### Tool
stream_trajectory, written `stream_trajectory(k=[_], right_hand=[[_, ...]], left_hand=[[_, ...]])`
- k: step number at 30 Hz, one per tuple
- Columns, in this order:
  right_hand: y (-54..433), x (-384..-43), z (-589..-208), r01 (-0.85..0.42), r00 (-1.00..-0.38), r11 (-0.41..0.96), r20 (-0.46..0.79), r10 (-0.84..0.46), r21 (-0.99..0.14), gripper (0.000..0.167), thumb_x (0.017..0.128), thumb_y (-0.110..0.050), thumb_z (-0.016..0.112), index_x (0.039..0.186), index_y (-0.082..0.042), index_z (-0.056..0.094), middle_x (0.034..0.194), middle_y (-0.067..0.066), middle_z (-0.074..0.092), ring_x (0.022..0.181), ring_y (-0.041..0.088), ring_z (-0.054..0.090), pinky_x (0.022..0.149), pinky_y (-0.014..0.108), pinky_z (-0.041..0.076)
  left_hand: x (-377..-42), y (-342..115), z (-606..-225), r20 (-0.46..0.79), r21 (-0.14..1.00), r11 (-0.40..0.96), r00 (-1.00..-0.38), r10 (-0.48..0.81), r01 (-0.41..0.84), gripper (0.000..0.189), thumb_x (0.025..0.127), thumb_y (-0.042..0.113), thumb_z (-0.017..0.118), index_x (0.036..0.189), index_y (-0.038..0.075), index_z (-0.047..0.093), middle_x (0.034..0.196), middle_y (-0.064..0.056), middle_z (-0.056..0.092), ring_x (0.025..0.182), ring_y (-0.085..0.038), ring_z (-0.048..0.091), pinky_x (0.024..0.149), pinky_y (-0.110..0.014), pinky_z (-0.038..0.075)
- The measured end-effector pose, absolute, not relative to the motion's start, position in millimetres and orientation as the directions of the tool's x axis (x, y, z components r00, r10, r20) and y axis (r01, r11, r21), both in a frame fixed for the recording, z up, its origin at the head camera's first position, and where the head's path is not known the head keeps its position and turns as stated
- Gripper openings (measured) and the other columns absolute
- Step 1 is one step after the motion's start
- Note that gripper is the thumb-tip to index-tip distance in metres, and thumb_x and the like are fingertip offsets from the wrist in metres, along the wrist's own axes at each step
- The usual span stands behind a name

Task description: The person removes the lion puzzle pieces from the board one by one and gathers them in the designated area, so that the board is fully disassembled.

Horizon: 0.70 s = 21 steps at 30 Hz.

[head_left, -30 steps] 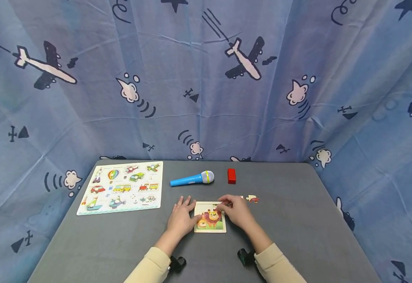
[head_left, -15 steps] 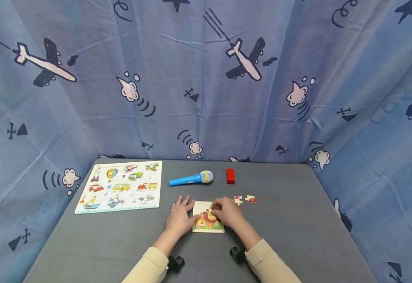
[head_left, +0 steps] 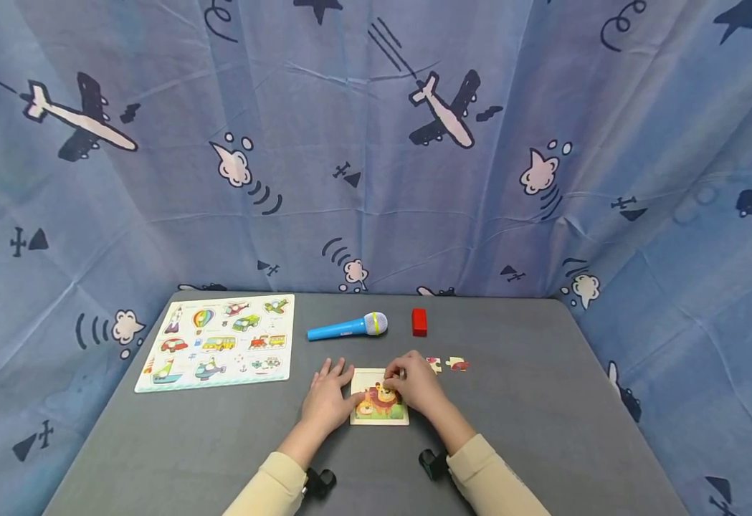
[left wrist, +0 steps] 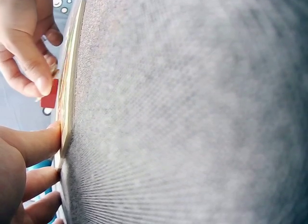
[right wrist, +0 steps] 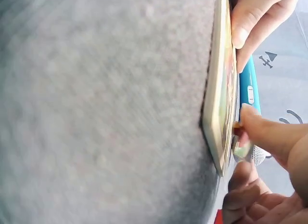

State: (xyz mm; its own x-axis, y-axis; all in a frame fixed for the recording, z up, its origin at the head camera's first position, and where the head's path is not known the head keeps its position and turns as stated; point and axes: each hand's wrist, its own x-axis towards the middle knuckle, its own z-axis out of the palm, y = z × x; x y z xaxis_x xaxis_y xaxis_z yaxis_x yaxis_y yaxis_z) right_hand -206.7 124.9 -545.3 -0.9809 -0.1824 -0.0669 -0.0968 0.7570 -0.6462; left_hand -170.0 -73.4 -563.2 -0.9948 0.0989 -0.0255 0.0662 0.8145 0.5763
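A small wooden jigsaw board (head_left: pixel 379 421) with a picture of lions lies flat on the grey table. My left hand (head_left: pixel 325 405) rests at its left side, fingers spread and fairly straight, the thumb on the board's edge. Over the upper right part of the board, my right hand (head_left: pixel 417 383) pinches a jigsaw piece (right wrist: pixel 242 148) between thumb and fingers. The right wrist view has that piece tilted, just above the board's surface; whether it touches is hard to tell. Two loose jigsaw pieces (head_left: pixel 458 364) lie beyond the right hand, one partly hidden behind it.
Behind the board lie a blue toy microphone (head_left: pixel 348 327) and a red block (head_left: pixel 419 322). A large picture board of vehicles (head_left: pixel 217 344) is on the left of the table (head_left: pixel 517 430). A blue patterned curtain (head_left: pixel 376 179) hangs along the back and sides.
My right hand has moved left from the board's upper right corner to over the picture, uncovering the loose pieces, and its wrist has since risen slightly. The left hand stays in place.
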Motion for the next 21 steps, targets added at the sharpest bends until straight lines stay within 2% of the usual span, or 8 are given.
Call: stream_trajectory(k=[4,6,9,11,13,17,21], right_hand=[[128.4,-207.6,-542.5,-0.087,-0.989,0.721,-0.026,-0.144,-0.687,0.009,0.086,-0.019,0.081,0.08,-0.02,0.075,0.08,-0.004,0.065,0.07,0.013,0.054,0.062,0.028,0.045],[131.1,-206.0,-539.3,-0.061,-0.994,0.715,-0.019,-0.104,-0.697,0.006,0.085,-0.02,0.082,0.087,-0.018,0.077,0.074,-0.006,0.066,0.066,0.012,0.054,0.06,0.028,0.045],[135.8,-199.4,-529.8,0.007,-0.998,0.716,-0.044,-0.034,-0.698,0.027,0.083,-0.022,0.084,0.108,-0.018,0.075,0.073,-0.004,0.066,0.065,0.012,0.055,0.059,0.027,0.045],[139.6,-195.0,-522.6,0.047,-0.997,0.718,-0.071,-0.003,-0.694,0.038,0.082,-0.024,0.085,0.116,-0.016,0.071,0.073,-0.002,0.064,0.064,0.013,0.055,0.057,0.027,0.044],[145.7,-191.7,-515.9,0.073,-0.996,0.716,-0.088,0.016,-0.694,0.039,0.08,-0.026,0.086,0.114,-0.014,0.07,0.072,-0.001,0.063,0.062,0.014,0.055,0.055,0.028,0.044],[166.7,-192.4,-510.7,0.077,-0.997,0.709,-0.056,0.053,-0.701,0.028,0.078,-0.028,0.088,0.094,-0.011,0.073,0.068,-0.002,0.065,0.059,0.013,0.055,0.051,0.027,0.042],[198.7,-196.8,-512.2,0.043,-0.999,0.693,-0.018,0.044,-0.72,0.019,0.083,-0.024,0.084,0.096,-0.012,0.078,0.069,-0.003,0.069,0.059,0.01,0.058,0.051,0.026,0.043]], left_hand=[[-170.4,-73.7,-563.2,-0.029,0.569,0.819,-0.995,0.1,0.066,0.062,0.09,0.039,0.075,0.141,0.008,0.061,0.155,-0.015,0.046,0.151,-0.039,0.029,0.121,-0.057,0.027],[-170.6,-73.7,-563.5,-0.03,0.564,0.823,-0.995,0.1,0.066,0.062,0.089,0.04,0.076,0.141,0.008,0.061,0.156,-0.014,0.046,0.151,-0.039,0.029,0.121,-0.057,0.027],[-171.0,-73.3,-564.5,-0.036,0.556,0.828,-0.994,0.105,0.067,0.063,0.09,0.04,0.075,0.142,0.009,0.06,0.156,-0.014,0.046,0.151,-0.038,0.029,0.122,-0.056,0.027],[-170.6,-73.0,-564.5,-0.038,0.558,0.827,-0.994,0.105,0.066,0.063,0.09,0.04,0.075,0.142,0.009,0.06,0.156,-0.013,0.046,0.152,-0.038,0.028,0.122,-0.056,0.026],[-170.4,-72.9,-564.4,-0.035,0.562,0.824,-0.994,0.107,0.068,0.063,0.09,0.04,0.075,0.142,0.009,0.06,0.156,-0.013,0.045,0.152,-0.038,0.028,0.122,-0.056,0.026],[-170.5,-73.9,-563.3,-0.031,0.568,0.819,-0.993,0.114,0.076,0.063,0.09,0.039,0.075,0.142,0.008,0.059,0.157,-0.014,0.045,0.152,-0.039,0.028,0.122,-0.057,0.026],[-171.0,-75.7,-562.3,-0.047,0.563,0.821,-0.988,0.149,0.097,0.065,0.09,0.041,0.074,0.144,0.007,0.057,0.158,-0.015,0.043,0.152,-0.04,0.026,0.121,-0.058,0.026]])
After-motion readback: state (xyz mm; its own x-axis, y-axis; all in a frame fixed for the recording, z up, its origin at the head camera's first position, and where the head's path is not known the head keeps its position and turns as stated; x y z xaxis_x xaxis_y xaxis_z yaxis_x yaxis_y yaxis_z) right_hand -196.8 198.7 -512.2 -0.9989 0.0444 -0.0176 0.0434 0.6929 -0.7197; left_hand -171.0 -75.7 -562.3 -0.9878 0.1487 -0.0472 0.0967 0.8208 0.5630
